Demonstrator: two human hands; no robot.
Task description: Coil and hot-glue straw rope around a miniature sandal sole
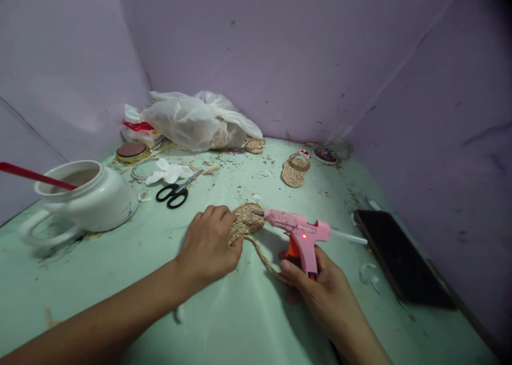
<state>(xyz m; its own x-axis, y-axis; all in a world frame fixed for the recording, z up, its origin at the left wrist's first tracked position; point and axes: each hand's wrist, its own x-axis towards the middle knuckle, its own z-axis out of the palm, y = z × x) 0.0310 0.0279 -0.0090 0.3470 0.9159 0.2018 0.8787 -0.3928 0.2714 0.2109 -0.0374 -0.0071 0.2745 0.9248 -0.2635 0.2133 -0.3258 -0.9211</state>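
A coiled sole of braided straw (pixel 248 219) lies at the middle of the green table, its left part under my left hand (pixel 212 241), whose fingers close on it. My right hand (pixel 316 280) is wrapped round the handle of a pink glue gun (pixel 298 226) with a lit red light. The gun's nozzle points left and meets the upper face of the straw piece, touching or just above it. From the coil a loose braid (pixel 262 254) runs down right to my right hand. A clear glue stick (pixel 349 237) sticks out of the gun's back.
Scissors (pixel 176 192) and white tissue (pixel 168 171) lie left of centre, beside a white pot (pixel 96 200) with a red stick. A plastic bag (pixel 200 121) sits at the back. Further right are a small woven slipper (pixel 295 170) and a dark phone (pixel 400 256).
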